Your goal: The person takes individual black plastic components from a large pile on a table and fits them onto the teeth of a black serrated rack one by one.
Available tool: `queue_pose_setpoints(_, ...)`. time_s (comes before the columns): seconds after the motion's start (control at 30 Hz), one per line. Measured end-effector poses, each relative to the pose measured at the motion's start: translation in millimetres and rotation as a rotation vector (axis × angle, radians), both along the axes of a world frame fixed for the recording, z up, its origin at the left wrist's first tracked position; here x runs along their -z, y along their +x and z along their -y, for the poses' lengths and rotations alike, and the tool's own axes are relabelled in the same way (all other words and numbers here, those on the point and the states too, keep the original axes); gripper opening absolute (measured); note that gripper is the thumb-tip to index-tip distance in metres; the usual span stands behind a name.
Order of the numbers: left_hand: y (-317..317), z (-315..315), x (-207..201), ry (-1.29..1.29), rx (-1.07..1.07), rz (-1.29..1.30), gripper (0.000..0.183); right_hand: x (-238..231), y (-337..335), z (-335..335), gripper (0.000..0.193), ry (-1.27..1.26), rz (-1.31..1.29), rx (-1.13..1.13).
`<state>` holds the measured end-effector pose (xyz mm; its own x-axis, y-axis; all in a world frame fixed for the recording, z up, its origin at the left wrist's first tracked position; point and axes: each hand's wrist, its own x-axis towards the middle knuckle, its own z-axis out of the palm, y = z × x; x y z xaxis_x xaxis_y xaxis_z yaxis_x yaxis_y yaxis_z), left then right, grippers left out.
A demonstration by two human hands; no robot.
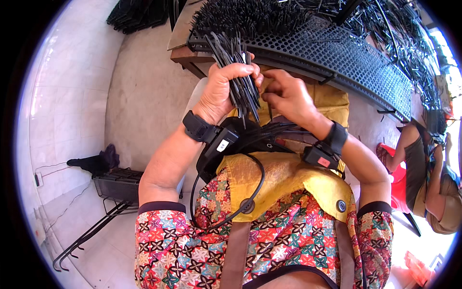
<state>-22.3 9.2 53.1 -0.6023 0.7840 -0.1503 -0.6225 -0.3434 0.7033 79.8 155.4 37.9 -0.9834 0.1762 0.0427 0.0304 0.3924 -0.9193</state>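
My left hand [226, 84] is closed around a bundle of thin black strips [244, 94]. Their uneven ends stick out above and below the fist. Just to the right, my right hand [291, 96] has its fingers curled in a pinch, close to the bundle. A thin dark strip [270, 113] shows below its fingertips; the upper part is hidden. Both hands are over my yellow apron [332, 103], short of a black perforated tray [308, 45]. At the tray's left end, many similar black pieces [245, 19] stand densely packed.
More loose black strips [404, 43] lie heaped beyond the tray at far right. A black cable [262, 178] loops over my apron. At left stands a rack [118, 185] with a dark mesh basket. Another person [418, 168] sits at right on a red chair [399, 188].
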Motion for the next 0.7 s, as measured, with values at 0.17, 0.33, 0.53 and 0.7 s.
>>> queue_pose_setpoints(0.17,15.9,-3.4,-1.7,-0.097,0.028,-0.042,0.032,-41.0,13.9,-22.5,0.024,0.076,-0.247,0.164)
queue_pose_setpoints(0.33,31.8,-8.1,4.5,-0.078,0.105,0.042,0.028,-62.8,-16.8,-40.5,0.019,-0.104,-0.529,0.297)
queue_pose_setpoints(0.53,33.7,-8.5,6.2,-0.114,0.082,0.070,0.028,-49.9,-56.2,-39.6,0.017,-0.096,-0.648,0.271)
queue_pose_setpoints(0.7,35.1,-8.9,4.2,-0.136,0.093,0.056,0.028,-36.8,-69.7,-43.3,0.015,0.103,-0.633,0.286)
